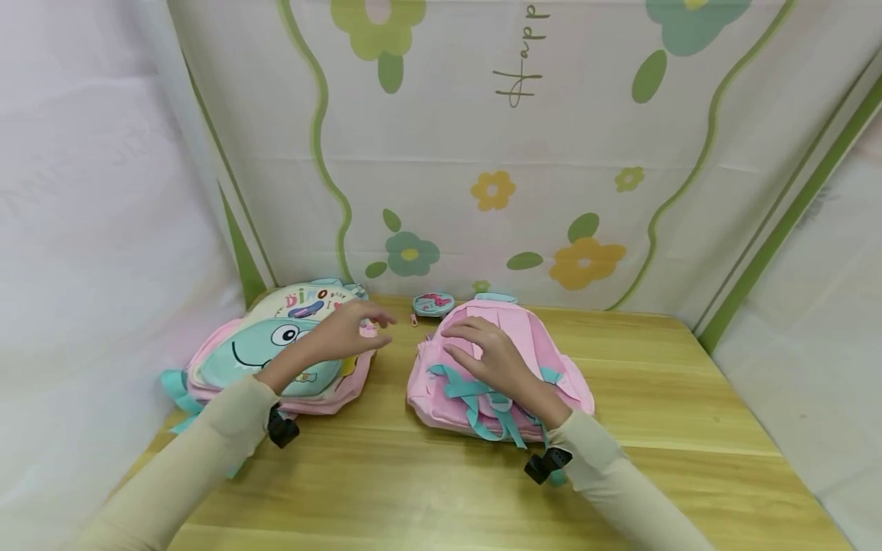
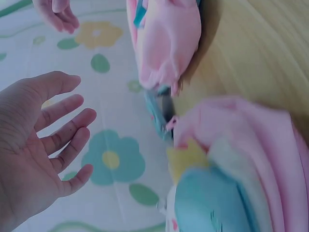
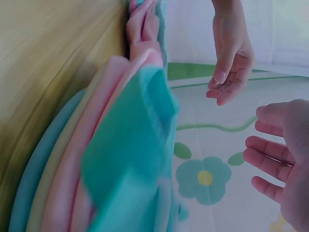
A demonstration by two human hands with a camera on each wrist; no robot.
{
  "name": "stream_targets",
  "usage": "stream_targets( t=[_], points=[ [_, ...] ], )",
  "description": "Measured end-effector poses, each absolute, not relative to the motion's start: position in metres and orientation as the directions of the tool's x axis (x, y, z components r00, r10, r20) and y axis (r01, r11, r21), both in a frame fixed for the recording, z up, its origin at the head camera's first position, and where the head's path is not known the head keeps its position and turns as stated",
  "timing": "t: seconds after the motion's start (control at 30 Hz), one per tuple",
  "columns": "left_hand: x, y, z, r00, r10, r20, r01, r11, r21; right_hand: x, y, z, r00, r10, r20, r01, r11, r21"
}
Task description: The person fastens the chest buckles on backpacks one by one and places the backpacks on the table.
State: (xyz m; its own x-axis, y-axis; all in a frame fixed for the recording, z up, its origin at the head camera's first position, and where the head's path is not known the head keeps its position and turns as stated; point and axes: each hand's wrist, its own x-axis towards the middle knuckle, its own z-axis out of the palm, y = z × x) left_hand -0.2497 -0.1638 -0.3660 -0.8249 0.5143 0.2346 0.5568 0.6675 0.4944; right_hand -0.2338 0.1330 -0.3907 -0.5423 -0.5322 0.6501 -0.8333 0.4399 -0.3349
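Note:
My left hand [image 1: 347,330] hovers over the right side of a dinosaur-faced children's backpack [image 1: 241,352], fingers loosely bent and nothing between them. That bag lies front up, pink and teal with a cream top. Above a second pink backpack [image 1: 430,394] is my right hand [image 1: 488,352], its fingers spread in a relaxed curve and holding nothing. This bag lies with its back panel and teal straps [image 1: 472,388] upward. In the left wrist view my left hand [image 2: 43,140] is apart from the bags. The right wrist view has my right hand [image 3: 282,154] beside the teal strap [image 3: 125,150].
A small teal zip pouch [image 1: 433,304] with a red picture sits at the back between the bags. The wooden table [image 1: 661,428] meets a flower-printed cloth [image 1: 441,138] behind, and white cloth walls [image 1: 83,252] stand on both sides.

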Motion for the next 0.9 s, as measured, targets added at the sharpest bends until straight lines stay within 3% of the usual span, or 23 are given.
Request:
stream_targets(
  t=[0.47, 0.9],
  points=[
    [-0.239, -0.255, -0.357, -0.893, 0.365, 0.263, 0.449, 0.742, 0.498, -0.227, 0.072, -0.387, -0.659, -0.532, 0.531, -0.752, 0.478, -0.455],
    [-0.233, -0.313, -0.366, -0.96, 0.267, 0.088, 0.268, 0.773, 0.575, -0.227, 0.037, -0.402, -0.772, -0.517, 0.369, -0.621, 0.487, -0.614]
  ],
)
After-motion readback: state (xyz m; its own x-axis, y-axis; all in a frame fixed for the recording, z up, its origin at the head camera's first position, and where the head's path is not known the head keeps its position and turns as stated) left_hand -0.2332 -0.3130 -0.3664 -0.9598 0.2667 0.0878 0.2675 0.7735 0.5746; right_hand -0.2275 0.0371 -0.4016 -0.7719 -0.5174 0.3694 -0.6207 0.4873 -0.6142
